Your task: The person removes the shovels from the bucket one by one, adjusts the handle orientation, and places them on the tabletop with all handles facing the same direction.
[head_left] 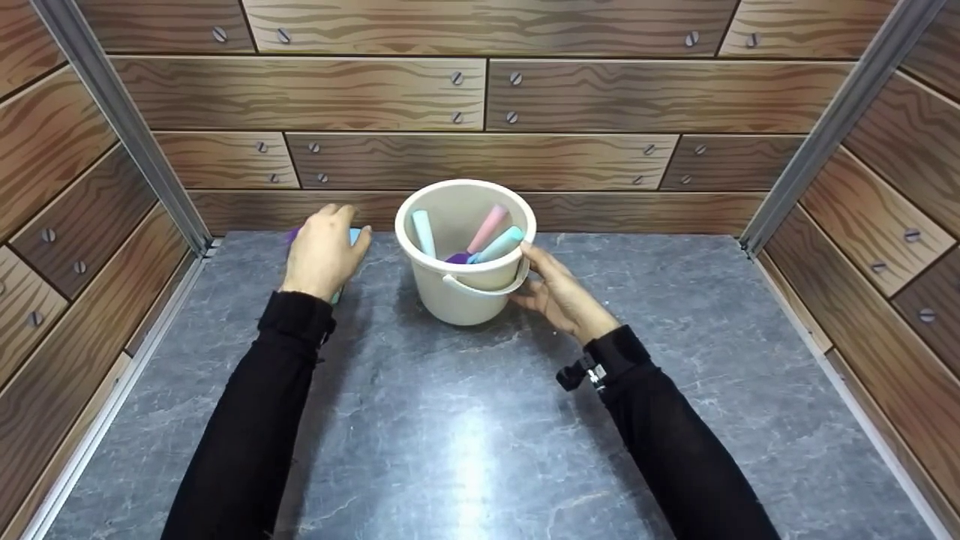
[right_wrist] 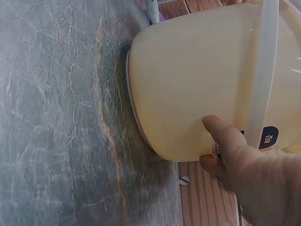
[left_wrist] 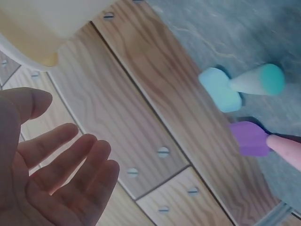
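Note:
A cream bucket [head_left: 461,300] stands upright on the grey marbled surface. Inside lean two teal-handled utensils, the left handle [head_left: 424,232] apart from the right one [head_left: 499,246], and a pink handle [head_left: 487,229]; purple and blue heads show low in the bucket. My right hand [head_left: 559,292] touches the bucket's right side, one fingertip at the rim and the thumb against the wall. My left hand [head_left: 322,251], fingers loosely bent and holding nothing, hovers left of the bucket. Below it lie a light-blue-headed spatula [left_wrist: 221,89] with a teal-ended handle and a purple spatula [left_wrist: 251,139] with a pink handle.
Wood-patterned panels [head_left: 480,161] rise behind the bucket and along both sides. Metal posts [head_left: 127,127] stand at the back corners. The bucket's bail [head_left: 480,289] hangs down on the near side.

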{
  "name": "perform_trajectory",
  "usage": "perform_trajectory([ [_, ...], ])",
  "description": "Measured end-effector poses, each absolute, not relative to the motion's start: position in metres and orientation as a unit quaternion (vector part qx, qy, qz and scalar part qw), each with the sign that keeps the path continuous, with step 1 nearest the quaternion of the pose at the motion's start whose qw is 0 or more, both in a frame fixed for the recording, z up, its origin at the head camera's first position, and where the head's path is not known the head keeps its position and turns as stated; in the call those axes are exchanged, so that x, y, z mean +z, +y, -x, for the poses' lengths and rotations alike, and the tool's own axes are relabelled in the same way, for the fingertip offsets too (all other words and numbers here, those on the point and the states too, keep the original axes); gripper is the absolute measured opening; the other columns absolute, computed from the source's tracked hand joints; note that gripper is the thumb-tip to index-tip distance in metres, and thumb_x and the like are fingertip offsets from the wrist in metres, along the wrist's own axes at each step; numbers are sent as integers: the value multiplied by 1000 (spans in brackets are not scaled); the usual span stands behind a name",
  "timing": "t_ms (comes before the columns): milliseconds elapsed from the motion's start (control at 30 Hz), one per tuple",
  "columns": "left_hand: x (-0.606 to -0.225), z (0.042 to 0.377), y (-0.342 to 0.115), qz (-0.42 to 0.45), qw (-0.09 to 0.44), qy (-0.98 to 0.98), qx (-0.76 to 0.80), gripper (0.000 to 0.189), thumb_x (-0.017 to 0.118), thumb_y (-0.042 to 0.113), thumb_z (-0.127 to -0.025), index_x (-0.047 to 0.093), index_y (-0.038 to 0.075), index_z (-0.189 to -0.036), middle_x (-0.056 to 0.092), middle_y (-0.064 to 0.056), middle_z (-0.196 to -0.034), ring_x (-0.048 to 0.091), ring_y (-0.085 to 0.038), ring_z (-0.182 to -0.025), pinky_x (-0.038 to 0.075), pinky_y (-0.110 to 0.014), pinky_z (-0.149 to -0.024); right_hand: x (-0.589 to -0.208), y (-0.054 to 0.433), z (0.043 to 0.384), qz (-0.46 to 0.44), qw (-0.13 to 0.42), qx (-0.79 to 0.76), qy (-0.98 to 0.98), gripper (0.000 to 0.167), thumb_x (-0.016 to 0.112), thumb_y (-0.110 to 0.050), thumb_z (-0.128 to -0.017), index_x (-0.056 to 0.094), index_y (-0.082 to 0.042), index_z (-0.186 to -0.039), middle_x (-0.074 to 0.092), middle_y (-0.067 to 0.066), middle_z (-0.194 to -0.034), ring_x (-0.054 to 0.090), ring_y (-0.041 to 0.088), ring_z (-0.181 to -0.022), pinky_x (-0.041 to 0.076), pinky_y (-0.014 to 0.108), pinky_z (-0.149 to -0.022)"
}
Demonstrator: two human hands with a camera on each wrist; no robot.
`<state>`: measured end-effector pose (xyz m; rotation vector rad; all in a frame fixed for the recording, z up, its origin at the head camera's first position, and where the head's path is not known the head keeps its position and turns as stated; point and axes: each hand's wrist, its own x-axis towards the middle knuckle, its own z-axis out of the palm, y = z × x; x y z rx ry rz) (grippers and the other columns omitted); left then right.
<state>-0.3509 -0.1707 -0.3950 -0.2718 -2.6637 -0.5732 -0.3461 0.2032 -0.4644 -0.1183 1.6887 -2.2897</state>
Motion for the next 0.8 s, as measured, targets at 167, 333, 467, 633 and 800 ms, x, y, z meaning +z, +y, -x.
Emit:
perform_trajectory([
  [167,-384,353,-160,117,187,-953,-207,47,69,26,-116,72,-8,-149,75,-32,-149,72,-54,-141,59,-65,-122,-464,202,346,33,146,-797,585,79,51,-38,-120,21,-4,-185,23,25,-191,36,54,-175,36,70,-143],
  [333,-376,355,-146,134,175,-955,-199,48,68,27,-115,72,-5,-151,74,-29,-153,70,-52,-145,57,-64,-125,-464,203,346,38,146,-798,584,80,51,-39,-120,22,-5,-185,24,24,-190,34,53,-176,34,71,-143],
  [467,-370,358,-135,150,164,-956,-193,47,68,28,-114,74,-4,-149,75,-27,-150,72,-51,-143,58,-64,-124,-464,203,346,39,145,-798,584,80,51,-39,-119,23,-6,-186,23,25,-191,33,53,-177,34,71,-144],
  [633,-364,361,-121,173,148,-955,-190,46,68,28,-113,75,-4,-146,78,-26,-144,73,-50,-139,59,-63,-122,-465,203,346,41,144,-799,583,81,52,-39,-118,22,-5,-186,21,25,-192,31,54,-177,32,72,-144],
  [800,-362,366,-110,182,124,-957,-189,48,68,30,-113,75,-4,-147,77,-26,-151,69,-51,-149,55,-62,-129,-465,203,346,43,144,-799,583,80,51,-39,-119,22,-5,-186,20,24,-194,29,54,-178,30,73,-144],
])
